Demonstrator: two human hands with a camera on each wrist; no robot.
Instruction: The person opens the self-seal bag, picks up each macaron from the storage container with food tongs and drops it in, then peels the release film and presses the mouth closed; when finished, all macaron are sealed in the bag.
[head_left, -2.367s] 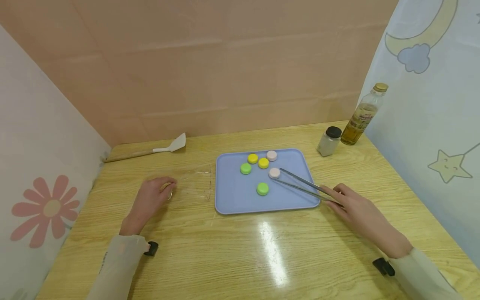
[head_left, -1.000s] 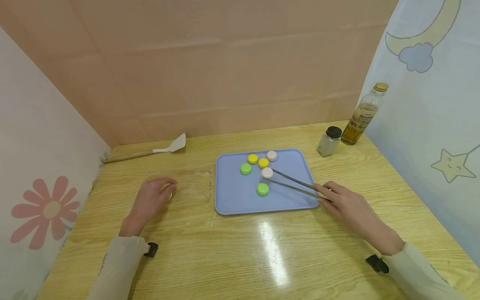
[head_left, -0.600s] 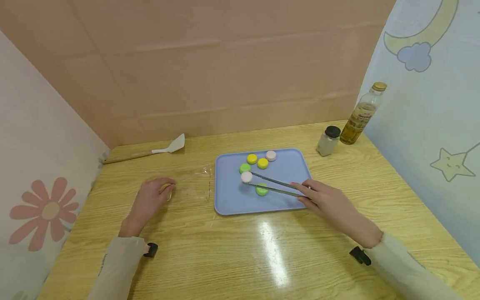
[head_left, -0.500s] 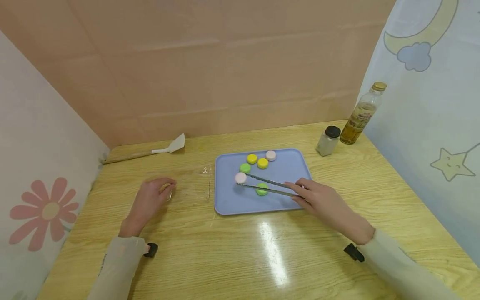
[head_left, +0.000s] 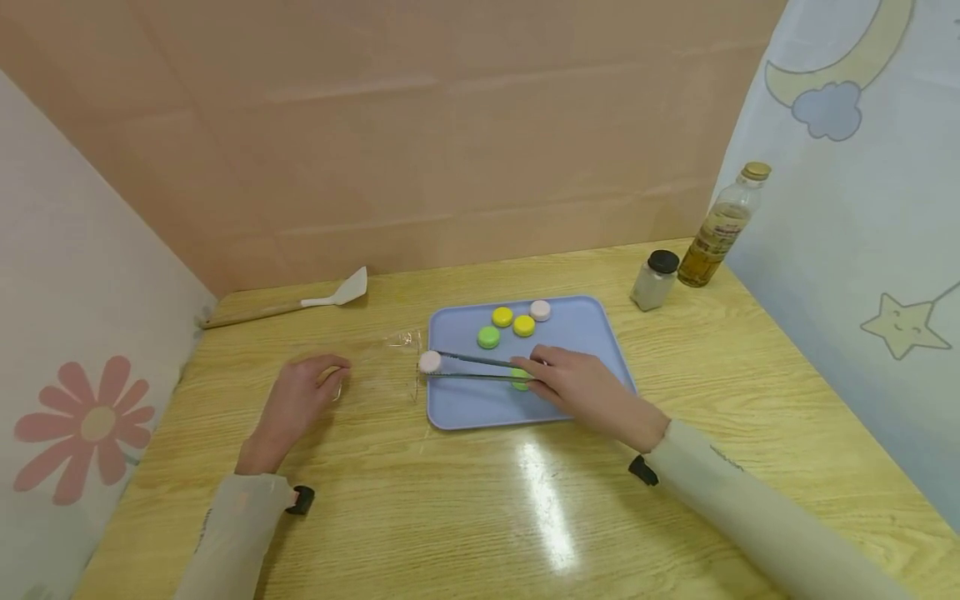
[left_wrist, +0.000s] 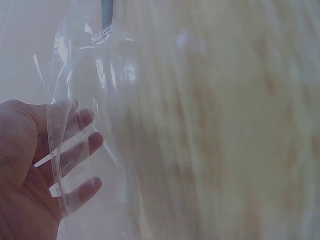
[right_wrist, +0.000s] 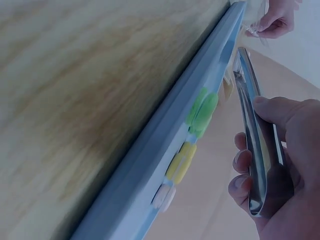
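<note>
My right hand (head_left: 588,387) grips metal tongs (head_left: 472,377), whose tips pinch a pale pink macaron (head_left: 430,362) above the left rim of the blue tray (head_left: 468,408). On the left, my left hand (head_left: 296,396) pinches the edge of a clear plastic bag (head_left: 382,375). The bag's right end comes close to the held macaron. In the left wrist view the thumb and index finger are at the bag's edge, with other fingers (left_wrist: 80,155) seen through the film. A green macaron (head_left: 489,337), yellow macarons (head_left: 523,326) and another pink macaron (head_left: 540,311) lie on the tray; a nearer green one is partly covered by the tongs.
A white spatula (head_left: 348,289) with a wooden handle lies at the back left. At the back right stand a black-lidded jar (head_left: 652,286) and an oil bottle (head_left: 716,237). Fabric walls border the wooden table (head_left: 420,517) on its back and sides.
My right hand has carried the pink macaron in the tongs leftward across the tray, from its right-middle to the left rim by the bag. My left hand has stayed in place.
</note>
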